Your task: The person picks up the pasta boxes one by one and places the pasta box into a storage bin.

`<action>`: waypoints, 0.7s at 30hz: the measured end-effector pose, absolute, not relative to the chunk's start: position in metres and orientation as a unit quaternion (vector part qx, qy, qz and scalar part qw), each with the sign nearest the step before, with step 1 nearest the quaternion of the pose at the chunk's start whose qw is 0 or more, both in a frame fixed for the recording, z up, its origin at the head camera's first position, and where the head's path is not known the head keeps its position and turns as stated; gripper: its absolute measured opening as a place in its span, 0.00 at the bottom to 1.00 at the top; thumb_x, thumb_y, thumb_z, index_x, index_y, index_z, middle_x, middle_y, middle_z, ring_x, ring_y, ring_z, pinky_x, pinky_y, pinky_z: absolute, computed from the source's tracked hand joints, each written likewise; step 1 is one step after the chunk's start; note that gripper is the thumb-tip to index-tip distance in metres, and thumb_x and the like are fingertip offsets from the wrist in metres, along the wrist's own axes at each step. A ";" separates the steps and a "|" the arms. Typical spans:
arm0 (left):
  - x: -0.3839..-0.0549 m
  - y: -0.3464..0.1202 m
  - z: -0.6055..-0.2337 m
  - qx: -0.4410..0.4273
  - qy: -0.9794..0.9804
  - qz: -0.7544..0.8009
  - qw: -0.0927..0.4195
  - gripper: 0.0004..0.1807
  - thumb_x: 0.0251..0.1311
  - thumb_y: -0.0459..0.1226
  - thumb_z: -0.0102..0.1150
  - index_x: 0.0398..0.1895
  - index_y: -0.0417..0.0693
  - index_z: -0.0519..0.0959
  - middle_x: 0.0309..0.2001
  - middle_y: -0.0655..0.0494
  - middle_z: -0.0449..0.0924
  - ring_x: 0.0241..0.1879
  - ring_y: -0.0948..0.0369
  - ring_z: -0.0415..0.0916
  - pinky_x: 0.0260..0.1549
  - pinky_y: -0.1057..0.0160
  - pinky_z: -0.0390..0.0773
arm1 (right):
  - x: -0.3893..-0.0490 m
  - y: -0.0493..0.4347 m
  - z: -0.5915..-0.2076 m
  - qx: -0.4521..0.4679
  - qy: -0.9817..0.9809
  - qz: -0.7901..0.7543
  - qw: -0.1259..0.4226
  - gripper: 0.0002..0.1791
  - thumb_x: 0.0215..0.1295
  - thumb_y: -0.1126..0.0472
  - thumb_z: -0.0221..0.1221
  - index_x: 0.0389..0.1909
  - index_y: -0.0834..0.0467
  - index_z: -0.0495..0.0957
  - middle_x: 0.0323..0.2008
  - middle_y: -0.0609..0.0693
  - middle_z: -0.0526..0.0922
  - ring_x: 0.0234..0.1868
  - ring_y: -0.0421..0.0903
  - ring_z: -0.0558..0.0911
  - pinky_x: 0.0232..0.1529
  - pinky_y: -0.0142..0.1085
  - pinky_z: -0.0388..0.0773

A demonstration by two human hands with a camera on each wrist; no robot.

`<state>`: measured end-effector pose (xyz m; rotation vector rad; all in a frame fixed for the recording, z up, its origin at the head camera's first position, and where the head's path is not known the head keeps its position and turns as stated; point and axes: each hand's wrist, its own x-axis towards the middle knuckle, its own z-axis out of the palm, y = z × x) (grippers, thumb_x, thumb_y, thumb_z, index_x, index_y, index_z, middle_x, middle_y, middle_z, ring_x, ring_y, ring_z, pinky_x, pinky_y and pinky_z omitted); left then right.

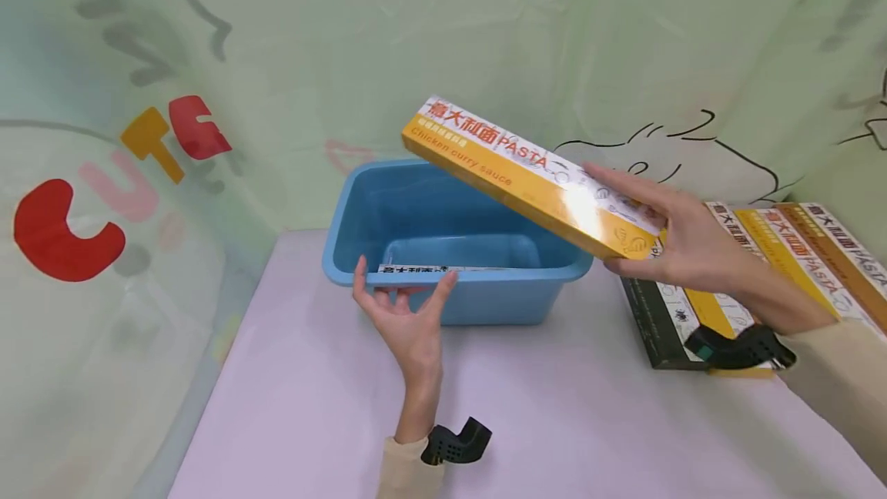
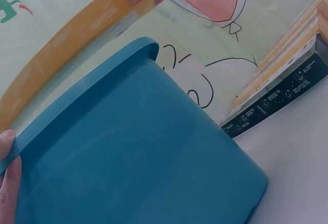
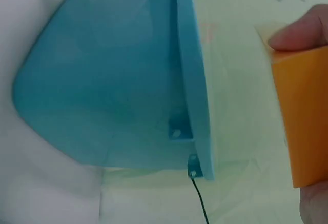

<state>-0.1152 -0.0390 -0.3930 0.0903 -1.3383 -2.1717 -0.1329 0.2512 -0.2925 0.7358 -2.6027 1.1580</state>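
In the head view, my right hand [image 1: 700,241] grips one end of a yellow and white pasta box [image 1: 513,168] marked chicken curry sauce. The box is tilted, its far end higher, above a blue plastic bin [image 1: 492,303]. My left hand [image 1: 405,318] holds the bin's near rim, with thumb and fingers curled over it. Inside the bin, along the near wall, the top of another pasta box [image 1: 416,269] shows; the rim hides the rest. In the right wrist view, the held box's orange end [image 3: 302,116] sits between thumb and fingers.
Several more pasta boxes [image 1: 797,245] lie side by side on the right of the table, a black-sided one [image 1: 661,326] nearest the bin. The white table [image 1: 568,422] meets a printed green curtain [image 1: 485,37] behind and at the left.
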 end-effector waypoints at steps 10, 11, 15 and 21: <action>-0.111 -0.034 -0.393 0.028 -0.507 -0.814 0.283 0.62 0.48 0.24 0.80 0.81 0.54 0.50 0.69 0.45 0.66 0.54 0.45 0.72 0.47 0.54 0.86 | -0.194 0.222 -0.249 0.324 -0.892 0.310 -0.053 0.54 0.47 0.71 0.72 0.80 0.56 0.64 0.72 0.58 0.72 0.51 0.51 0.73 0.45 0.39 0.71; -0.111 -0.034 -0.393 0.028 -0.507 -0.815 0.281 0.61 0.48 0.24 0.80 0.81 0.54 0.50 0.69 0.45 0.66 0.53 0.46 0.72 0.47 0.53 0.86 | -0.197 0.221 -0.247 0.321 -0.894 0.306 -0.067 0.53 0.48 0.71 0.72 0.79 0.56 0.64 0.72 0.58 0.72 0.51 0.51 0.74 0.46 0.40 0.72; -0.110 -0.034 -0.391 0.028 -0.506 -0.816 0.276 0.62 0.48 0.23 0.80 0.81 0.54 0.50 0.68 0.44 0.67 0.51 0.48 0.72 0.47 0.51 0.86 | -0.211 0.216 -0.241 0.324 -0.897 0.282 -0.103 0.52 0.48 0.71 0.71 0.78 0.60 0.65 0.70 0.60 0.74 0.54 0.53 0.77 0.54 0.49 0.75; -0.109 -0.038 -0.390 0.032 -0.506 -0.817 0.276 0.62 0.48 0.23 0.79 0.81 0.55 0.50 0.69 0.44 0.66 0.52 0.47 0.72 0.46 0.54 0.86 | -0.230 0.203 -0.238 0.338 -0.904 0.218 -0.141 0.50 0.48 0.65 0.70 0.77 0.61 0.66 0.71 0.62 0.74 0.59 0.56 0.76 0.60 0.57 0.74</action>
